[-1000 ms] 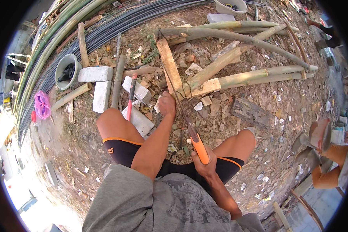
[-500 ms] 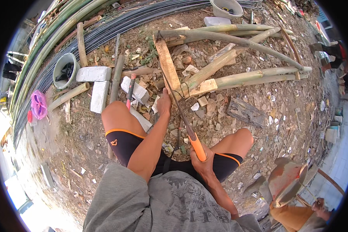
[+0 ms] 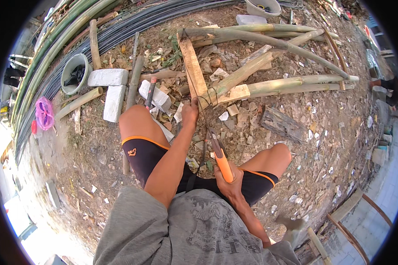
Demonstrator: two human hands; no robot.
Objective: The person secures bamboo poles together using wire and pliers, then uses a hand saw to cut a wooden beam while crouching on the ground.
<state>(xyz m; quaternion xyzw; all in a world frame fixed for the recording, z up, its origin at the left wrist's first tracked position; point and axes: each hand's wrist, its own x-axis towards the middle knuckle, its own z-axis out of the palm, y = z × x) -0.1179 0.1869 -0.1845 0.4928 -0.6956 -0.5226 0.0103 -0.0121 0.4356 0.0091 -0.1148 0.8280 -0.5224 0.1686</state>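
Observation:
My right hand is wrapped around the orange handle of a handsaw. Its dark, narrow blade runs forward and slightly left, along and across a pale wooden board. At the near end of that board my left hand is closed, gripping the wood beside the blade; its fingertips are partly hidden. Dark wire ties the board's near end to a bamboo pole and to a short pale wood block. More bamboo poles stretch off to the right from the board.
White blocks and a tool with a pink-red-ended handle lie near my left knee. A grey bucket, a pink plastic bag and long dark rods are farther left. A weathered plank rests among wood scraps at right.
The saw has shifted slightly, its handle now tilted a little more to the left. My left hand stays at the board. The person with a container at lower right has left the view.

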